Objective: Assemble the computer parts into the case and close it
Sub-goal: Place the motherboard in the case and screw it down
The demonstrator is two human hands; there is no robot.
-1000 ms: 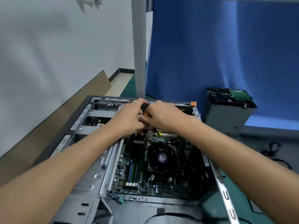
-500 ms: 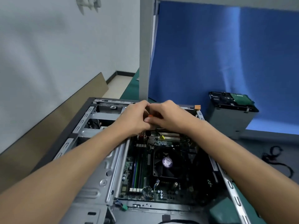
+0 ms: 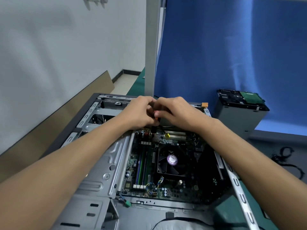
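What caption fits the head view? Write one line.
Left hand and right hand pinch a black-and-orange part over the open grey metal computer case.

Head-worn camera looks down closely over the case (image 3: 103,185).

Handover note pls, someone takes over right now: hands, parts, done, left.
Hands: the left hand and right hand both pinch a small black-and-orange item at the far end of the case; I cannot tell what it is.
Done: the motherboard, memory sticks and cooler fan are in the case.
Outside: the drive cage stands to the right of the case, with a loose black cable nearby.
Left: finish the item in hand, probably fit the drive cage, then close the case, which is open.
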